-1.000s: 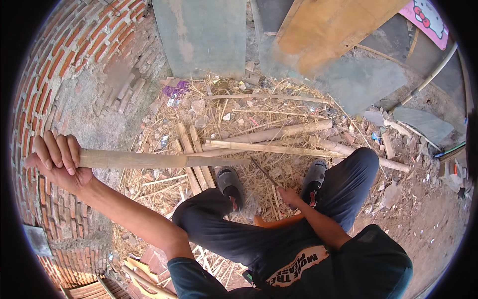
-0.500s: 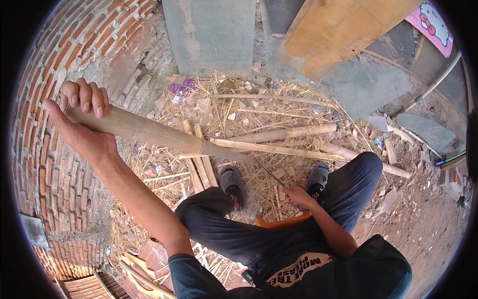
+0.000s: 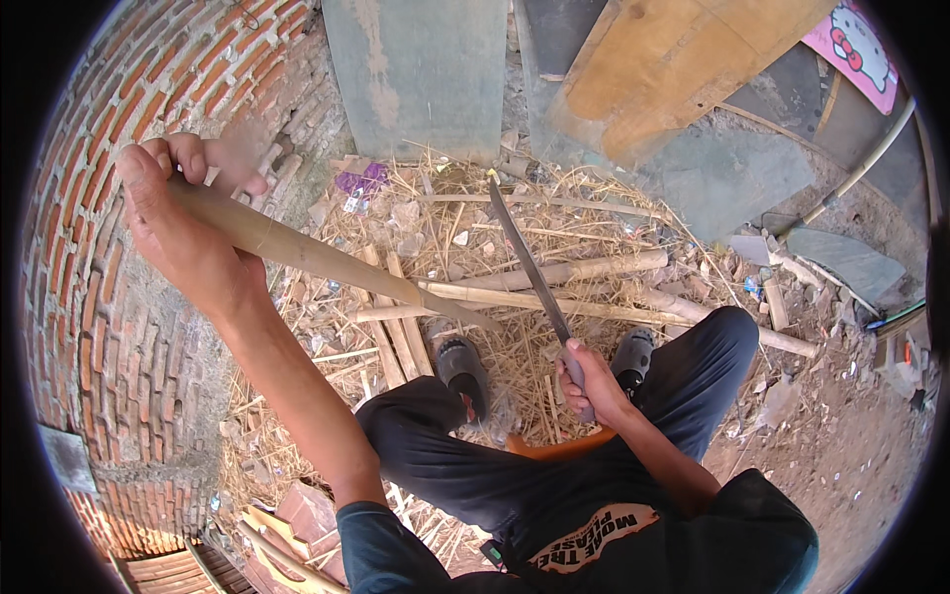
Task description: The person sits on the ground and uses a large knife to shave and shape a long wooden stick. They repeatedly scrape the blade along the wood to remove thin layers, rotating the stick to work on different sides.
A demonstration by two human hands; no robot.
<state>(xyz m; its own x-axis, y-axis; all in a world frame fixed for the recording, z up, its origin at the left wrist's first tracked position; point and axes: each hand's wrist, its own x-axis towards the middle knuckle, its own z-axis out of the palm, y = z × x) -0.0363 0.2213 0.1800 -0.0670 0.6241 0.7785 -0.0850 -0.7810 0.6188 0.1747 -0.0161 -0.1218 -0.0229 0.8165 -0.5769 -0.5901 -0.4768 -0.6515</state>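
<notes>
My left hand (image 3: 193, 233) is raised at the left, loosely curled round the upper end of a bamboo pole (image 3: 307, 254). Its thumb lies along the end, and some fingers are partly lifted and blurred. From there the pole slants down to the right, tapering to a thin tip near my left foot. My right hand (image 3: 594, 388), in front of my right knee, grips the grey handle of a machete (image 3: 529, 265). The long dark blade points up and away from me, apart from the pole.
Cut bamboo lengths (image 3: 584, 267) and split strips (image 3: 401, 342) lie on ground strewn with straw and rubble. A brick wall (image 3: 129, 287) rises close on the left. Grey panels (image 3: 416, 79) and a brown board (image 3: 683, 69) lean at the back. Under me shows an orange seat (image 3: 559, 447).
The machete has swung up from low beside the pole's lower end to pointing away. My left hand has turned, its fingers looser, and the pole's upper end has shifted slightly right.
</notes>
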